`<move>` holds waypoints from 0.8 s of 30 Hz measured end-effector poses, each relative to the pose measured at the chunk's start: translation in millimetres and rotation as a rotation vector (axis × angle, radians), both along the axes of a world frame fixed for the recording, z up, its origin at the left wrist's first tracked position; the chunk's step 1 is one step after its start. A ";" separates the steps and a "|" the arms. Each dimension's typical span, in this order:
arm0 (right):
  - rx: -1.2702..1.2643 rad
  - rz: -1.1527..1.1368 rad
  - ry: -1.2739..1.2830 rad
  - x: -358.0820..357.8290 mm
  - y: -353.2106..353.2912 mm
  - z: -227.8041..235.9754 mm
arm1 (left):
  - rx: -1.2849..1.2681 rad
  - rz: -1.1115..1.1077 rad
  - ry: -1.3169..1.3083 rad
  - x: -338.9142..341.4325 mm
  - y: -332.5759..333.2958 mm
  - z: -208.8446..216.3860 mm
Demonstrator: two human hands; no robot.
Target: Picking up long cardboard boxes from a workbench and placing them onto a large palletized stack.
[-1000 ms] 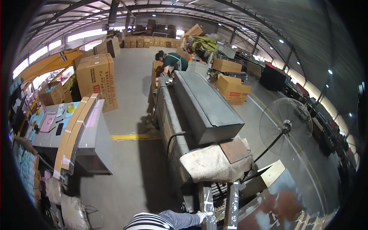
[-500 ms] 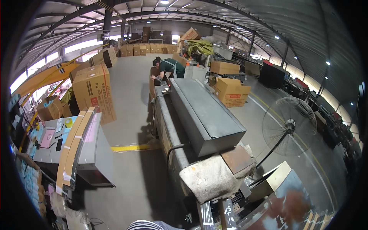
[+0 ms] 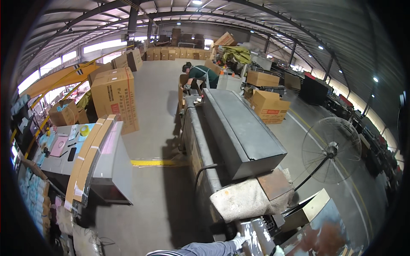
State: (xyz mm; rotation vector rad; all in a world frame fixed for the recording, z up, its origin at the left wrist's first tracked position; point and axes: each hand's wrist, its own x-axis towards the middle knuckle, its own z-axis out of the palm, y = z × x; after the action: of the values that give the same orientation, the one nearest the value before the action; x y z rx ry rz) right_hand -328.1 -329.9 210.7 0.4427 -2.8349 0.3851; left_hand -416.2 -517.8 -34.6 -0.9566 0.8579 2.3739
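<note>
The white-gloved left hand [image 3: 240,241] is resting against the left side of the left wrapped bar [image 3: 250,235], and the right wrapped bar [image 3: 265,236] is lying just beside it. Both dark bars are sitting at the near end of the long grey machine [image 3: 197,143], their far ends meeting the pale cloth [image 3: 232,202]. The left fingers are touching the wrap, but I cannot tell how firmly they are closing. The right hand [image 3: 279,251] is barely showing at the near edge, right of the bars; its fingers' spread cannot be told.

Handling this well is probably a matter of supporting both bars evenly and keeping them side by side. The glossy wrap is likely offering little friction, so broad palm contact is seeming safer than fingertips, with fingers staying out of the gap between the bars.
</note>
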 end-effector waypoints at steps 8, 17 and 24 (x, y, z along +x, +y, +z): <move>-0.126 0.270 0.012 23.6 -80.4 -31.2 | 0.090 -0.108 0.176 81.5 -74.5 14.8; -0.389 0.473 -0.556 184.6 -50.1 -106.2 | -0.058 0.246 -0.203 310.3 -195.6 21.6; -0.262 0.699 -0.590 178.2 -80.6 -125.3 | -0.090 0.523 -0.255 424.8 -226.3 44.1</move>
State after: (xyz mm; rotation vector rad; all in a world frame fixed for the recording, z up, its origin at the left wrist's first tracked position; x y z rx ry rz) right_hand -150.0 -410.4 85.4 1.4694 -2.9877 1.1663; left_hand 8.6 -744.1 9.5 -1.6469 0.6803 2.5579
